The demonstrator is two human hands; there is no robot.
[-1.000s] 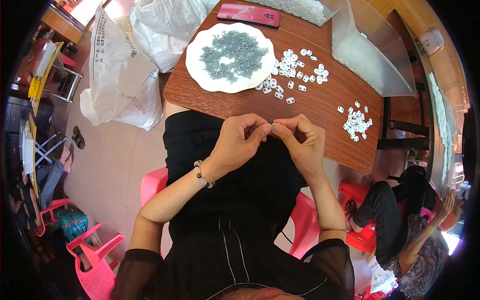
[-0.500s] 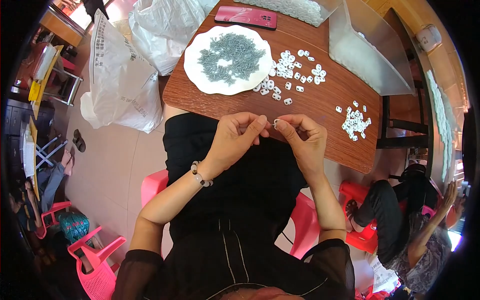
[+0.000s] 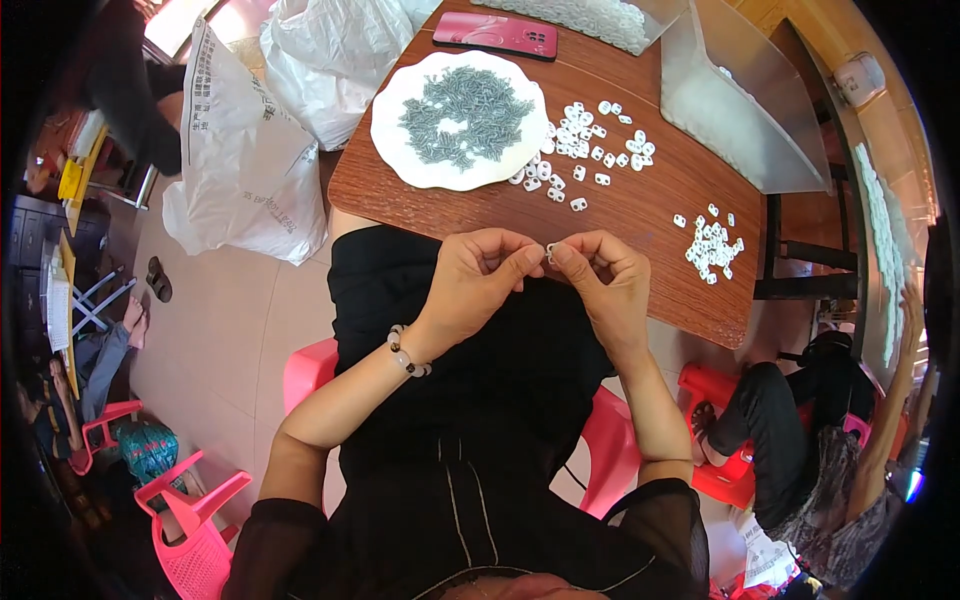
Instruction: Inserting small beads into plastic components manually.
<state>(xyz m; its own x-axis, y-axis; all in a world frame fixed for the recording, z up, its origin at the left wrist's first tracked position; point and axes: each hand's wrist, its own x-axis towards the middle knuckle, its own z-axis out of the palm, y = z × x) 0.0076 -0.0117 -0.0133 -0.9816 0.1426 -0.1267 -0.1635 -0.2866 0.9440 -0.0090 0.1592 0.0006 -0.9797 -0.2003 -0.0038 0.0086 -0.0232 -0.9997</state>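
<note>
My left hand (image 3: 488,277) and my right hand (image 3: 604,282) meet above my lap at the table's near edge, both closed in a pinch. A small white plastic piece with holes (image 3: 551,254) sits between my right thumb and forefinger. My left fingertips press up against it, pinching a small grey screw that is mostly hidden now. Beyond them, a white scalloped plate (image 3: 388,150) holds a heap of grey screws (image 3: 465,112). Loose white pieces (image 3: 574,130) lie right of the plate, and another pile of them (image 3: 712,248) lies farther right on the brown table (image 3: 640,270).
A pink phone (image 3: 495,36) lies behind the plate. Clear-sided bins (image 3: 735,125) of white pieces stand at the back. White sacks (image 3: 250,170) are on the floor at left. Another person (image 3: 770,440) sits at right; pink chairs (image 3: 195,520) stand around.
My left fingertips have closed in on the white piece, covering the grey screw seen between them before. A dark-clothed leg has come in at the upper left. The person at right has raised an arm.
</note>
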